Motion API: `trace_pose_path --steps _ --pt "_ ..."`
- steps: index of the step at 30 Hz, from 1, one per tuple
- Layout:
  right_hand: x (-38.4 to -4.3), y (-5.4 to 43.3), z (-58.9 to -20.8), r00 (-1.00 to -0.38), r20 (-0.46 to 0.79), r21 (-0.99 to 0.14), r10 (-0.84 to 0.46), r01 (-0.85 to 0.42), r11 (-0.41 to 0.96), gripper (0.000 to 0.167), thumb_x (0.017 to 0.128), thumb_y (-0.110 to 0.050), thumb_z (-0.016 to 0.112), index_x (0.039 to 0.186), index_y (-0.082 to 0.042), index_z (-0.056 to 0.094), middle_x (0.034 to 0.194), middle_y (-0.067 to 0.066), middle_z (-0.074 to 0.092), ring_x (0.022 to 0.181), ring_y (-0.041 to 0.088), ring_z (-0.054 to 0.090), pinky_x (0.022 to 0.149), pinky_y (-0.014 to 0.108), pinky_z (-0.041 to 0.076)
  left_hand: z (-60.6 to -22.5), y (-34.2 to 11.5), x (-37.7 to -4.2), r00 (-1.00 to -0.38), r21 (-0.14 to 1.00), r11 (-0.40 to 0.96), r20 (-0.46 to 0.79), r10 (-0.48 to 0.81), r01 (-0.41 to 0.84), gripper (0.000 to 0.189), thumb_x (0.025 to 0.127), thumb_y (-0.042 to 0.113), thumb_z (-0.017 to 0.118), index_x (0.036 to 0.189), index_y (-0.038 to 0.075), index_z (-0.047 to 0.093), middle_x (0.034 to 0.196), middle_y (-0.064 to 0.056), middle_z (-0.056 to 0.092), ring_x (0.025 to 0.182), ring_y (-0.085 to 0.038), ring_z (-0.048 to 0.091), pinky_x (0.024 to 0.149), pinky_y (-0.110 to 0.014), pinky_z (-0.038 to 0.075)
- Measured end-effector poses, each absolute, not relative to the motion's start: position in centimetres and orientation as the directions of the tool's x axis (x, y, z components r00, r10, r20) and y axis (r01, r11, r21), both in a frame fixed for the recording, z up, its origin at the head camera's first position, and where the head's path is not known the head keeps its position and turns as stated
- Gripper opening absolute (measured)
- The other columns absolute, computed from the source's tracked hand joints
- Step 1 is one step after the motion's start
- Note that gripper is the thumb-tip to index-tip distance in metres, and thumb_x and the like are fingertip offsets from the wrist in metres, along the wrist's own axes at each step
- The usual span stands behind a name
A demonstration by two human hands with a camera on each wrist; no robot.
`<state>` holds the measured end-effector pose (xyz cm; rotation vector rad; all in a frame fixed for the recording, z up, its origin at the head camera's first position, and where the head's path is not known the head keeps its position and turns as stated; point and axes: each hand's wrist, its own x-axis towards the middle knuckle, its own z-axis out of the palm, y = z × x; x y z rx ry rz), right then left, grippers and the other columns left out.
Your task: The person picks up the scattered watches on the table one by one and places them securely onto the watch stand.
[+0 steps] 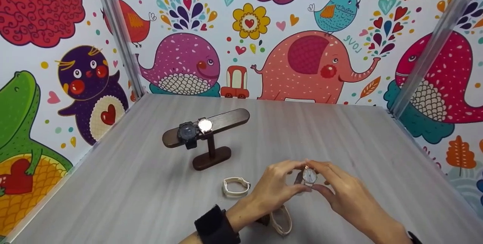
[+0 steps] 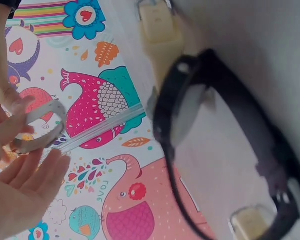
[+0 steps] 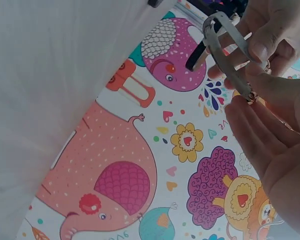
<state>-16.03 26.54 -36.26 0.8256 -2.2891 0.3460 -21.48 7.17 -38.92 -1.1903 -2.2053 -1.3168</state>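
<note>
A small wristwatch with a pale round dial and a greyish strap is raised in front of me, its face tipped towards the head camera. My left hand pinches it from the left, thumb below and fingers above. From the other side my right hand grips its edge the same way. The strap forms a closed-looking loop in the right wrist view. Below the left forearm lie a cream-strapped watch and a dark watch, the latter partly hidden in the head view.
A dark wooden watch stand rises to the left, carrying a black watch and a watch with a bright face. Between it and my left hand sits another cream watch. Patterned panels border the grey table.
</note>
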Motion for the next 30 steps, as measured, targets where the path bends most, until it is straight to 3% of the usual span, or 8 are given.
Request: trace_pose_path --steps 4,8,16,26,30 --pt "-15.8 25.9 -35.8 -0.579 0.701 -0.14 -0.417 -0.685 0.715 0.094 0.056 0.009 0.089 0.142 -0.008 0.055 0.114 0.003 0.071 0.089 0.013 0.069 0.074 0.006 0.055 -38.9 6.3 -21.4 -0.534 0.495 0.215 0.707 0.463 0.842 0.048 0.081 0.022 0.082 0.123 0.002 0.069 0.116 -0.01 0.074 0.11 -0.019 0.071 0.097 -0.022 0.056" --pt "-15.5 25.2 -35.2 -0.578 0.726 -0.23 -0.373 -0.715 0.66 0.094 0.057 0.014 0.086 0.143 -0.006 0.054 0.116 0.005 0.071 0.096 0.011 0.069 0.076 0.007 0.055 -38.9 5.8 -21.4 -0.445 0.393 0.209 0.8 0.402 0.895 0.049 0.08 0.022 0.081 0.124 0.004 0.069 0.116 -0.009 0.074 0.11 -0.019 0.07 0.099 -0.024 0.056" --pt "-14.8 24.2 -34.3 -0.58 0.756 -0.315 -0.303 -0.729 0.607 0.088 0.059 0.015 0.082 0.141 -0.006 0.056 0.121 0.01 0.071 0.098 0.006 0.071 0.079 0.007 0.056 -38.4 5.5 -21.1 -0.278 0.242 0.147 0.902 0.331 0.959 0.05 0.083 0.013 0.08 0.128 -0.001 0.063 0.115 -0.01 0.072 0.099 -0.016 0.069 0.087 -0.012 0.056" --pt "-14.9 23.7 -34.2 -0.511 0.801 -0.296 -0.311 -0.79 0.537 0.078 0.059 0.016 0.084 0.131 -0.003 0.063 0.116 0.012 0.065 0.099 0.005 0.069 0.083 0.011 0.057 -37.1 4.8 -20.8 -0.213 0.179 0.134 0.923 0.319 0.975 0.053 0.081 0.006 0.082 0.129 -0.003 0.061 0.116 -0.012 0.07 0.105 -0.017 0.069 0.094 -0.014 0.055" --pt "-15.1 23.5 -34.2 -0.493 0.807 -0.275 -0.324 -0.8 0.534 0.058 0.075 -0.004 0.081 0.131 -0.005 0.064 0.116 0.01 0.067 0.102 0.004 0.067 0.085 0.011 0.056 -37.0 4.2 -21.0 -0.188 0.146 0.153 0.929 0.32 0.977 0.052 0.08 0.007 0.083 0.126 -0.005 0.063 0.115 -0.013 0.07 0.107 -0.02 0.069 0.097 -0.016 0.055"
